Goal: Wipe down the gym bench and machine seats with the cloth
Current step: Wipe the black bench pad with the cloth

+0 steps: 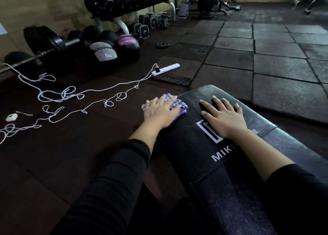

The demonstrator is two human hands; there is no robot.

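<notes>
Bench (229, 165) beside tangled cord (74, 94)

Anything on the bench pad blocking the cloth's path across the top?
Only the right hand, resting flat on the bench beside the cloth that the left hand presses on the pad's left edge. No other object lies on the pad.

1. We are in a gym: a dumbbell rack (131, 2) lines the wall.
2. We see a loaded barbell (44, 46) and medicine balls (104, 52) on rubber floor tiles (248, 44).
3. A padded bench (209, 146) sits before us.
</notes>
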